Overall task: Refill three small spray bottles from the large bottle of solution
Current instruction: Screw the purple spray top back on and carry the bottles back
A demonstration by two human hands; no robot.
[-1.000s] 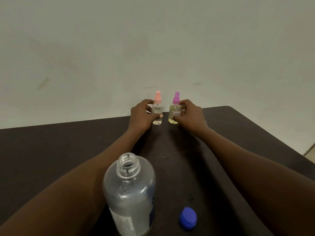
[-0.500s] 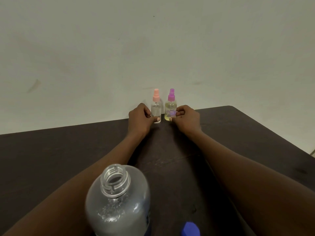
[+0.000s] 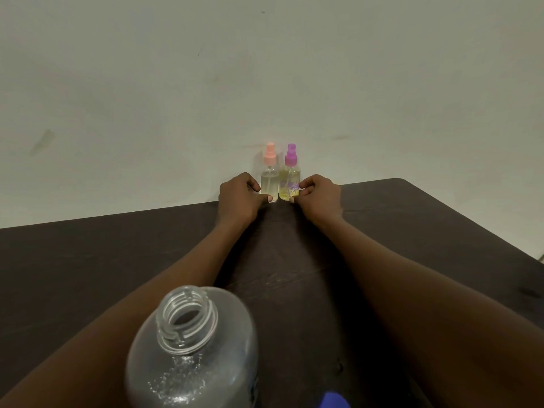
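At centre frame I see the left hand (image 3: 240, 200) curling thumb and fingers round the small clear pink-capped spray bottle (image 3: 269, 184). The right hand (image 3: 319, 198) pinches the small yellowish purple-capped spray bottle (image 3: 290, 185), just beside it on the dark brown table (image 3: 88, 260). The large clear uncapped plastic bottle (image 3: 191, 354) stands at lower centre, with 1 blue cap (image 3: 335, 401) at the bottom edge.

Your left forearm (image 3: 153, 293) and right forearm (image 3: 412, 290) are bare right up to the frame edge. Your left hand (image 3: 238, 199) and right hand (image 3: 320, 198) are bare too, thumbnails (image 3: 269, 198) trimmed short.
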